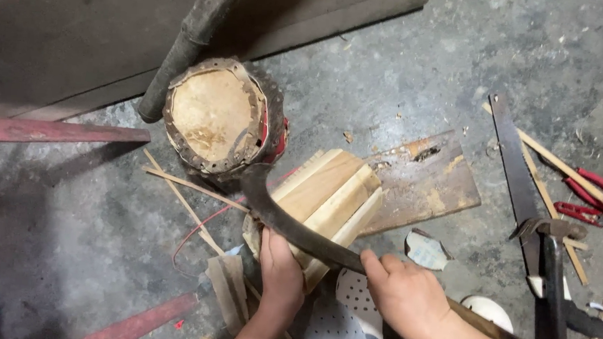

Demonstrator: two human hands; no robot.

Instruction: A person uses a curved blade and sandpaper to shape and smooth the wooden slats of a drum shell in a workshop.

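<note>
right hand [406, 294] clenched on curved blade [277, 214]; left hand [280, 267] presses stiff, likely heavy wood block [328, 196], stump [217, 117] at 11 o'clock.

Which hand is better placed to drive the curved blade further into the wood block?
Probably the right hand: it grips the curved blade lying across the wood block, while the left hand steadies the block.

Rough grey concrete floor [408, 64], pretty dusty, wood chips scattered around. Dark slanted board [78, 26] at far left, dim light overall.
</note>
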